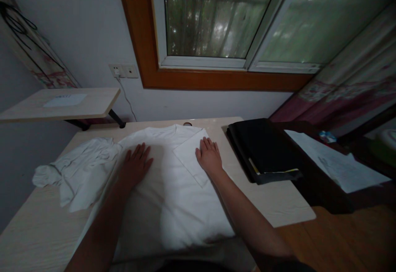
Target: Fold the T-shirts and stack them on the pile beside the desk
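A white T-shirt (176,206) lies spread on the table, its collar toward the wall and its lower edge close to my body. The sleeve on the right is folded inward over the shirt's front. On that folded sleeve my right hand (209,155) rests flat, fingers together and stretched out. My left hand (136,165) lies on the shirt's left shoulder area with its fingers spread. Neither hand grips anything. Just left of the shirt sits a crumpled white garment (89,169), apart from my fingers.
Folded black clothes (262,148) are stacked on the table (278,206) at the right. A raised shelf (95,105) stands at the back left, near a wall socket (123,71) with a plugged-in cord. Behind the collar lies a small roll of tape (187,124).
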A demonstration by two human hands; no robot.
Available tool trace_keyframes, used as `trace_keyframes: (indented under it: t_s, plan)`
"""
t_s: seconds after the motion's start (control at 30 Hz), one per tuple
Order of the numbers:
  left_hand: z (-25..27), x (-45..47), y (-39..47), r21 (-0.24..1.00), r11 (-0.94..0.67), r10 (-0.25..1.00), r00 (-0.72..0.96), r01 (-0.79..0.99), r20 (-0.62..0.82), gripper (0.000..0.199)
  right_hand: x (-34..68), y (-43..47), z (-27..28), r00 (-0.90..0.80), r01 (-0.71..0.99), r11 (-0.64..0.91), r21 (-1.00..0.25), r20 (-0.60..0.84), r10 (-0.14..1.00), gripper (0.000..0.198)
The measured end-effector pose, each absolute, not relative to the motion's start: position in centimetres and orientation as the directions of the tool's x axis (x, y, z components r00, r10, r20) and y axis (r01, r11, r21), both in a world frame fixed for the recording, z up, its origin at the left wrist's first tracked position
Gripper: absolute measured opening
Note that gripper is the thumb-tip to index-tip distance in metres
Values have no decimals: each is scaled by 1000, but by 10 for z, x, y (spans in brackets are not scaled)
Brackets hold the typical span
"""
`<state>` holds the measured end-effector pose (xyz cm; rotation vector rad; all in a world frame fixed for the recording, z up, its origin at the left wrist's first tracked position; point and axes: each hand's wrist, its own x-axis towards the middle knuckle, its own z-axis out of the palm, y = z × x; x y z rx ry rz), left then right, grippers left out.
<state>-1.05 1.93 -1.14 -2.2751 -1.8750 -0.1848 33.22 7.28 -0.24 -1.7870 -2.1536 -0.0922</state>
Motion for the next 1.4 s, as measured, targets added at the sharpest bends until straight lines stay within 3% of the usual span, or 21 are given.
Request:
trace_keyframes:
  t_s: [0.3,0.77,1.07,1.4]
  plan:
    - [-14,-11,20,-68,-192,952,202,979,230,59,306,73,-7,-341,901,390,-189,246,907,56]
    - [-9,-10,19,-57,-172,964,180,984,197,59,322,150,-9,-234,952,270,-146,223,946,63]
    - [-10,-10,21,-44,-173,964,179,984,195,58,333,146,-6,-214,922,297,-250,312,926,43]
    - [-9,-3,14,-64,-168,966,178,984,189,57,347,140,-18,-243,871,390,-299,429,870,37]
